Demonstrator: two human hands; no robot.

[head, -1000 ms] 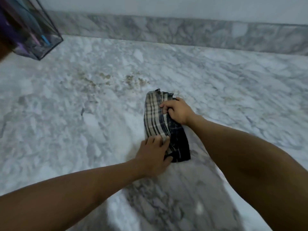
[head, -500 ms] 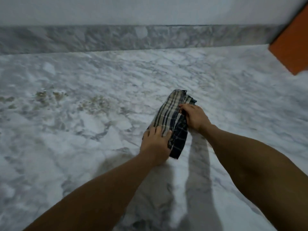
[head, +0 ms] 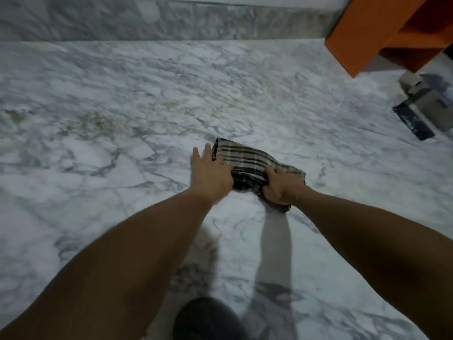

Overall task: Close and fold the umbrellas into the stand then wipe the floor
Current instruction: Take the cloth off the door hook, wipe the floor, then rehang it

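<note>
Closest to me, at the bottom edge of view, a dark rounded shape (head: 208, 320) sits between my forearms; I cannot tell what it is. My two arms reach forward over the white marble floor (head: 98, 192), their shadows falling on the stone under them.

My left hand (head: 212, 175) lies with straight, spread fingers pressing on the left end of the plaid cloth (head: 247, 159), two fingertips reaching past its edge onto bare marble. My right hand (head: 280, 186) has its fingers curled round the bunched right end of the cloth, gripping it. The hands are a little apart, with the striped middle of the cloth showing between them. The cloth lies flat on the floor, folded into a long band that runs from upper left to lower right.

Left of the cloth the marble stretches wide and bare. Further out on that side, brownish dirty patches (head: 85, 123) mark the floor. To the far right, a blurred dark and grey object (head: 421, 106) lies on the floor, well apart from the cloth. Above it an orange cabinet (head: 362, 38) juts in from the top right corner. The grey marble skirting (head: 171, 20) bounds the floor at the far edge
</note>
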